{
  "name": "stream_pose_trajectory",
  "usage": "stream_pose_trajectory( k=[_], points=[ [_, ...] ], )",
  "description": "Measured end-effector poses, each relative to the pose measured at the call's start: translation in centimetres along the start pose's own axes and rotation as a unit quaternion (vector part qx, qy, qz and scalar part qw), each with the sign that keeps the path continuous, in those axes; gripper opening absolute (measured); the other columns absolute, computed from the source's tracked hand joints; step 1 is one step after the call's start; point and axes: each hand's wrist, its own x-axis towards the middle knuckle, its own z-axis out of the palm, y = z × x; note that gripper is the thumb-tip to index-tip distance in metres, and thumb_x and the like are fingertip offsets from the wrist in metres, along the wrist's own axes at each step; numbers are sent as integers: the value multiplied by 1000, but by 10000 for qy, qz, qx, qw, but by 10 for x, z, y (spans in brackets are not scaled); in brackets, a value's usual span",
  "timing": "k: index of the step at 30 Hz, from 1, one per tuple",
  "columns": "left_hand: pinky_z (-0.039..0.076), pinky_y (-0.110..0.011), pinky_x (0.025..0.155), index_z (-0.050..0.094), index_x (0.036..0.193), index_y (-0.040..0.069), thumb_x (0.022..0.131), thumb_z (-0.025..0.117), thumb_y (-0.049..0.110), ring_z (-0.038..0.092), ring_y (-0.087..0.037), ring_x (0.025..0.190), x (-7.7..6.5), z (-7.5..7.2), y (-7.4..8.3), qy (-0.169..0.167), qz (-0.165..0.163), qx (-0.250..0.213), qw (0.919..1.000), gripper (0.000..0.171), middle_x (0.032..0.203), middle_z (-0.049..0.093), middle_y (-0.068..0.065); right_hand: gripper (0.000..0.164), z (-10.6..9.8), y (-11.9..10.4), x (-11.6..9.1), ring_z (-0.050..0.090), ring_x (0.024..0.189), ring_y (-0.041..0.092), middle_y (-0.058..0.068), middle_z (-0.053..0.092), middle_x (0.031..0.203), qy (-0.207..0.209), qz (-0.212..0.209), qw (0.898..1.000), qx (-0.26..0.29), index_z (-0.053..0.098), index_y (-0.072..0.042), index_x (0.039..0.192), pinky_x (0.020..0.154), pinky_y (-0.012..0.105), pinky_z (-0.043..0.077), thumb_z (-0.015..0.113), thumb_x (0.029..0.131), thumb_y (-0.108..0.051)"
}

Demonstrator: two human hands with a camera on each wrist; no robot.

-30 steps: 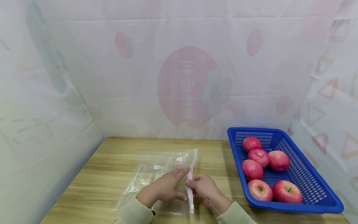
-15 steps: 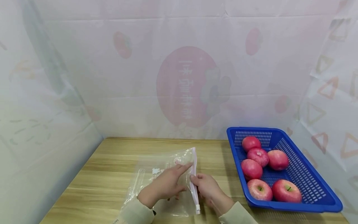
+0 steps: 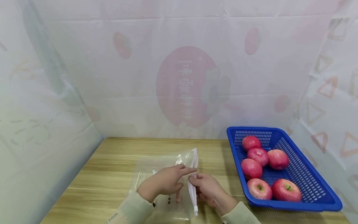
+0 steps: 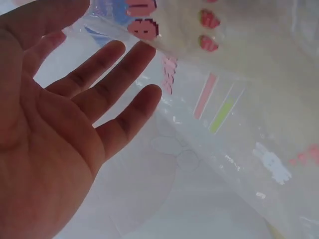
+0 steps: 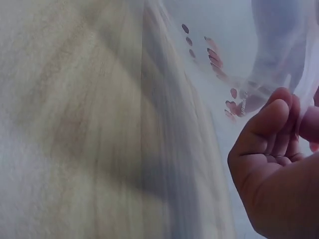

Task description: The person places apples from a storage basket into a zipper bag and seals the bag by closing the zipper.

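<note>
A clear plastic slider zip bag (image 3: 179, 211) with small printed pictures is on the table, its pale pink zip strip (image 3: 193, 194) turned to the right. The white slider (image 3: 195, 209) sits at the strip's near end. My right hand (image 3: 208, 189) pinches the bag's mouth edge between thumb and fingers, about halfway along. Over the bag reaches my left hand (image 3: 165, 182), its index finger stretched to the zip strip and overlapping it. In the left wrist view its other fingers (image 4: 127, 114) are loosely spread beside the printed plastic.
To the right stands a blue plastic basket (image 3: 313, 165) holding several red apples (image 3: 286, 190). The wooden table (image 3: 92, 174) ends at a printed white sheet (image 3: 134, 118) behind, with more sheeting at both sides.
The bag's mouth has lifted and shifted slightly, its near end going right. My left hand has moved a little right, its index finger now across the strip. The right hand keeps its pinch.
</note>
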Motion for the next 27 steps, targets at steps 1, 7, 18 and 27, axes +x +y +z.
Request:
stream_pose_trajectory(
  k=[1, 7, 18, 27],
  points=[
    [50, -26, 68, 57, 140, 26, 82, 67, 2, 53, -9, 77, 0, -1, 1, -21, 40, -13, 10000, 63, 118, 57, 0, 28, 0, -1, 0, 62, 70, 14, 4, 65, 80, -28, -17, 10000, -93, 65, 3, 105, 59, 28, 53, 60, 101, -24],
    [48, -26, 67, 56, 112, 18, 82, 69, 3, 50, -10, 72, 2, -7, 1, 80, 80, 105, 9999, 36, 102, 58, 1, 30, 2, -2, -4, 62, 66, 15, 4, 64, 75, 160, -64, 9995, -267, 64, 3, 96, 58, 32, 55, 60, 101, -27],
    [47, -28, 64, 55, 104, 18, 83, 68, 7, 51, -8, 69, -5, -27, 2, 44, 170, -152, 9997, 27, 83, 57, 6, 31, -6, -19, -15, 58, 76, 15, -4, 58, 87, 1259, -3040, 8348, -4414, 67, -6, 104, 66, 32, 50, 82, 79, -14],
    [51, -27, 72, 60, 99, 21, 82, 80, 16, 58, -5, 78, -16, -40, 10, 81, 427, -104, 9990, 26, 93, 63, 12, 20, -15, -26, -11, 63, 89, 2, -12, 65, 87, -1403, -4537, 6283, -6162, 72, -22, 94, 99, 53, 46, 66, 91, -41]
  ],
)
